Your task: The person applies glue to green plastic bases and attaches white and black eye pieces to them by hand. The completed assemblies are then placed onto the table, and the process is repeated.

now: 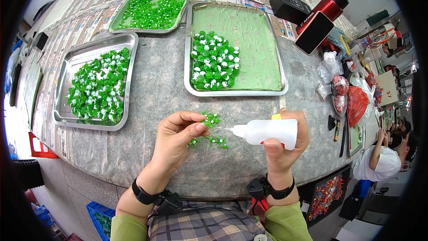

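Open room on the table (156, 80) between left tray (132, 58) and middle tray (236, 93), and beside both forearms to the front edge. Left hand (175, 139) pinches a green piece (212, 120), loose pieces (219, 142) nearby; right hand (287, 145) grips bottle (269, 132), nozzle toward left fingertips.

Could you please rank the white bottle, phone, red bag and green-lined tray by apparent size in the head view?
1. Green-lined tray
2. White bottle
3. Phone and red bag: too alike to rank

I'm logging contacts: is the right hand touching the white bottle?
Touching: the head view shows the right hand curled around the white bottle.
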### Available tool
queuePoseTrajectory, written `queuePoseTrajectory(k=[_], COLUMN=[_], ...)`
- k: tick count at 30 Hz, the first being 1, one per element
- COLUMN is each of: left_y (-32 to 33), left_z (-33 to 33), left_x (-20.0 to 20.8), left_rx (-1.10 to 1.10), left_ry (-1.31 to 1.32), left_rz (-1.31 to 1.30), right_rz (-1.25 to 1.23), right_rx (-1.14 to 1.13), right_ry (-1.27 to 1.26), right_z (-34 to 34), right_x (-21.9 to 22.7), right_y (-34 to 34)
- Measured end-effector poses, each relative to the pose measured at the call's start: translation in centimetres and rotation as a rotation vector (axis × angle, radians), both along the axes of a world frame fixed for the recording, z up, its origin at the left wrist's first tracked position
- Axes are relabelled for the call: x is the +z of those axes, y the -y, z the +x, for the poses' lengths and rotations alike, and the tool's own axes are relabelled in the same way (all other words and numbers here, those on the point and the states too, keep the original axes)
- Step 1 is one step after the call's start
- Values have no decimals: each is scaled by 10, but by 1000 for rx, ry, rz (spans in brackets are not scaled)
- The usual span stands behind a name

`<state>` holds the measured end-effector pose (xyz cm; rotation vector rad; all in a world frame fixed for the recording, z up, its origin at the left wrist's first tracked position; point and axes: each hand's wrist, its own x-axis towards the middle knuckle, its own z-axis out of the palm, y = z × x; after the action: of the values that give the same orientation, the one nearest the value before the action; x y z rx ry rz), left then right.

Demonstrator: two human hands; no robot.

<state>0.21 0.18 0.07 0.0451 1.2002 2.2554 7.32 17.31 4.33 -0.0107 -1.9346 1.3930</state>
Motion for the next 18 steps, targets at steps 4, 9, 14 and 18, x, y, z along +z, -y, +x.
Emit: queuePoseTrajectory(k=[4, 9, 14, 18], left_y=[0, 0, 0, 3], left_z=[0, 0, -1, -1], left_x=[1, 2, 2, -1], left_rx=[4, 2, 16, 20], left_ry=[-5, -4, 5, 16], left_rz=[0, -6, 14, 10], right_rz=[-21, -12, -291, -309], right_rx=[-17, -20, -170, -141], right_ry=[15, 21, -11, 143], right_z=[0, -2, 2, 2], right_x=[-2, -2, 12, 10], right_y=[1, 1, -20, -66])
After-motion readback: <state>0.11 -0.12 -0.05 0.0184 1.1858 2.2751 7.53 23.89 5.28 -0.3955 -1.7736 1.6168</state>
